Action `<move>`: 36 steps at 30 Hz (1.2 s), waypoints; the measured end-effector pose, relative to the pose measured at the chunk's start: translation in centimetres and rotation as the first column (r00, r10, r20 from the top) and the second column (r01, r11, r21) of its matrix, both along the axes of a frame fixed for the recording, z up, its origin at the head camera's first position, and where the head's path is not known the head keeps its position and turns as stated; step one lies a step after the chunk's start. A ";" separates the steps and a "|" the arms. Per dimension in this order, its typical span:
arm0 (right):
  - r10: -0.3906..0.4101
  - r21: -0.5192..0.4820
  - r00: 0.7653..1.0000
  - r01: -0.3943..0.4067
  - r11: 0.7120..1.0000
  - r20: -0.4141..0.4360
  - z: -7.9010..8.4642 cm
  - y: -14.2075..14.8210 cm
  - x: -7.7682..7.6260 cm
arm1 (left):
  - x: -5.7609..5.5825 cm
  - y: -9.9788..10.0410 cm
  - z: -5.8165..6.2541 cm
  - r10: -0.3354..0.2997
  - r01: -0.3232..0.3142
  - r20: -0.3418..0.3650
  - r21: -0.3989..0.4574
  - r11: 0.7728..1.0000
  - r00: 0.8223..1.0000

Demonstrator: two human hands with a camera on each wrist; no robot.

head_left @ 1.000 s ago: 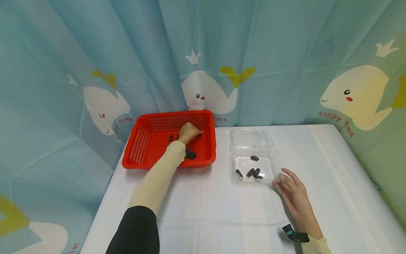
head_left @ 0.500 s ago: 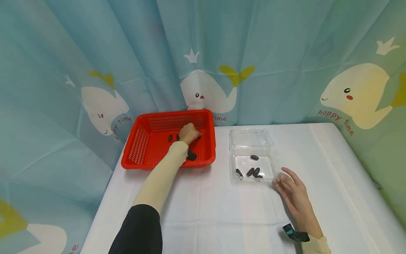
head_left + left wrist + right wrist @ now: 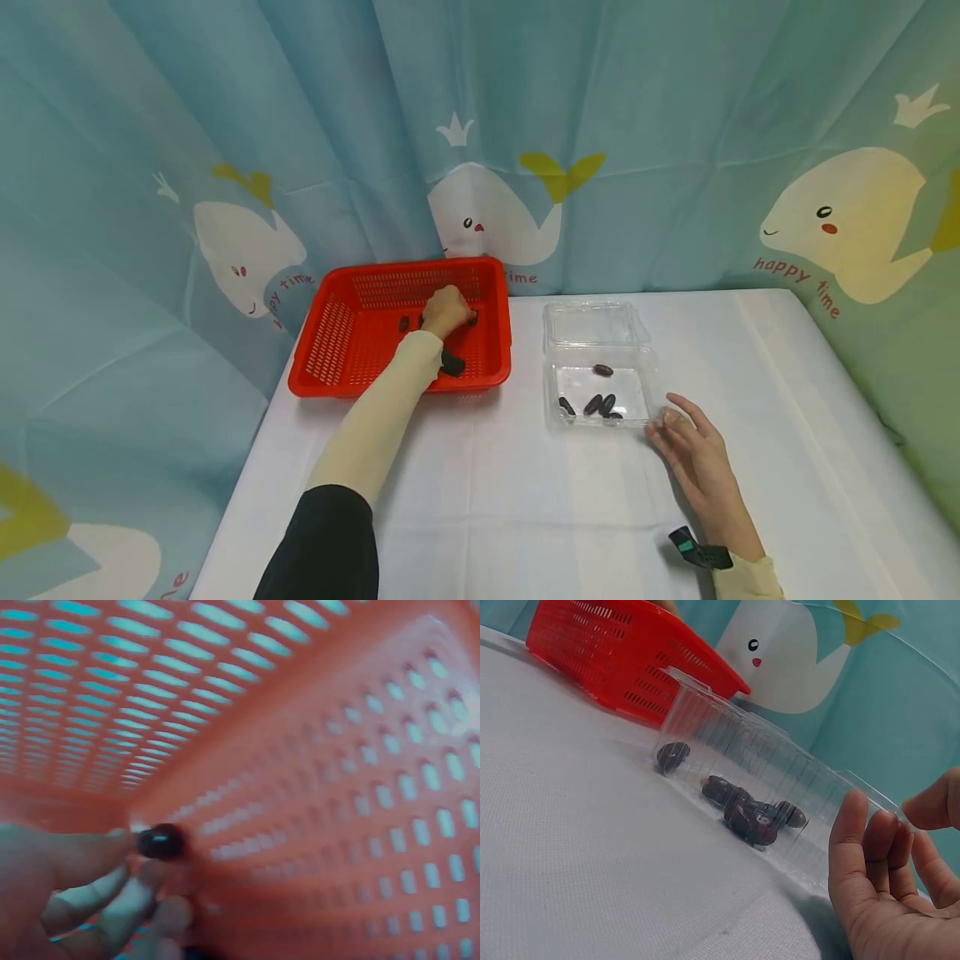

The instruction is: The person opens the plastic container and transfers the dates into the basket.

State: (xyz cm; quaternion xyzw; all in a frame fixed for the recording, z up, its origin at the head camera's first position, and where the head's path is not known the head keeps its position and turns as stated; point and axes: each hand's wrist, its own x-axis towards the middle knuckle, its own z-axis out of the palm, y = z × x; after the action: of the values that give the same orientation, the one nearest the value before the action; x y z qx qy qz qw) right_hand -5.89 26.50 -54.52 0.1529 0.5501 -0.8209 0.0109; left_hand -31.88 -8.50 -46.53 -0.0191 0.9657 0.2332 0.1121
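Note:
Inside the red plastic basket (image 3: 327, 346), my left hand (image 3: 446, 312) is down near the right wall. In the left wrist view its fingertips pinch a dark, glossy oval fruit (image 3: 162, 841) like a grape or date; the exact kind is unclear. To the right, a hinged clear plastic box (image 3: 577, 385) stands with its lid (image 3: 592, 323) folded back. Several dark oval fruits (image 3: 750, 823) lie on its floor, mostly along the near side. My right hand (image 3: 697, 467) holds the box's near right corner between thumb and fingers.
A few more dark fruits (image 3: 404, 323) lie in the basket beside my left hand, partly hidden by it. Both containers stand on a white cloth-covered table (image 3: 517, 500). A blue curtain (image 3: 660, 150) with whale prints hangs right behind the table's back edge.
My left hand shifts only slightly inside the basket, and a dark fruit now shows at its fingertips. My right hand stays at the box corner.

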 end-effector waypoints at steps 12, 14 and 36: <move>-0.003 -0.027 1.000 0.003 1.000 -0.001 -0.2 -0.1 -0.1 | 1.2 0.4 4.0 -0.110 0.114 -0.049 0.068 0.991 0.993; -0.008 -0.029 1.000 0.008 1.000 0.003 -0.2 -0.1 -0.1 | 1.6 0.7 4.5 -0.112 0.119 -0.076 0.083 0.989 0.991; -0.009 -0.062 1.000 0.007 0.998 -0.026 0.0 -0.1 0.0 | 6.7 6.9 6.4 -0.583 0.598 -0.142 0.273 0.754 0.800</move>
State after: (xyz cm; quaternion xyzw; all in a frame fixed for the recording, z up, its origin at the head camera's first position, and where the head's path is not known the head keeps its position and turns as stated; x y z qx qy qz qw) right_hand -5.86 26.41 -54.54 0.1439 0.5240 -0.8395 0.0052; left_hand -25.16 -1.60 -40.08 0.3096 0.8767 0.3322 0.1586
